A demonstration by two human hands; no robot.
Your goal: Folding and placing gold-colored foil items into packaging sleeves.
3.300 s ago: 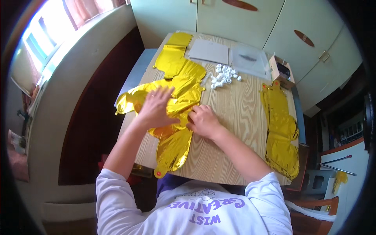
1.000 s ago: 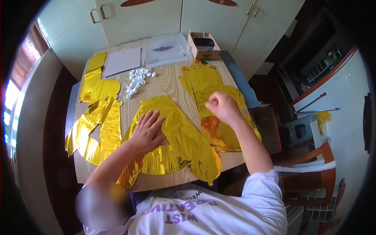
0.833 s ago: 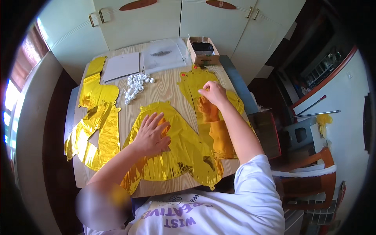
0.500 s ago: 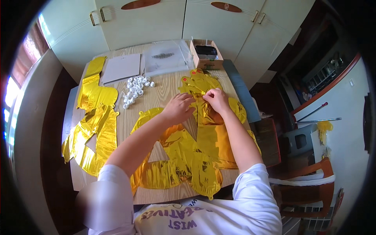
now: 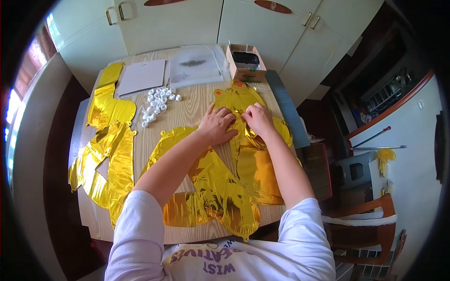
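Right hand (image 5: 257, 118), as far as I see, pinches the foil (image 5: 254, 164) beneath it; left hand (image 5: 217, 125), loosely spread, sits alongside.

A: Back?
B: Pale cabinets (image 5: 173, 29), brass handles (image 5: 121, 10), brown oval plaques (image 5: 273, 6).
A: Left?
B: Bright window (image 5: 16, 99) at the far edge, pinkish curtain (image 5: 40, 61), pale wall (image 5: 33, 145). Daylight's that side.
A: Dark strip (image 5: 65, 140) by the wall?
B: Red-brown. Floor or panel, can't tell.
A: Table (image 5: 187, 105)?
B: Light wood grain, rounded far corner, blue-grey surface (image 5: 288, 110) along its right side.
A: Right?
B: Wooden chair (image 5: 388, 206), white cloth (image 5: 375, 221) across it. Grey plastic piece (image 5: 347, 174) just beyond. White surface (image 5: 415, 140), red-brown trim (image 5: 399, 102) on its upper edge.
A: Past that?
B: Dim nook (image 5: 382, 77), pale rack (image 5: 393, 90) inside, details too dark.
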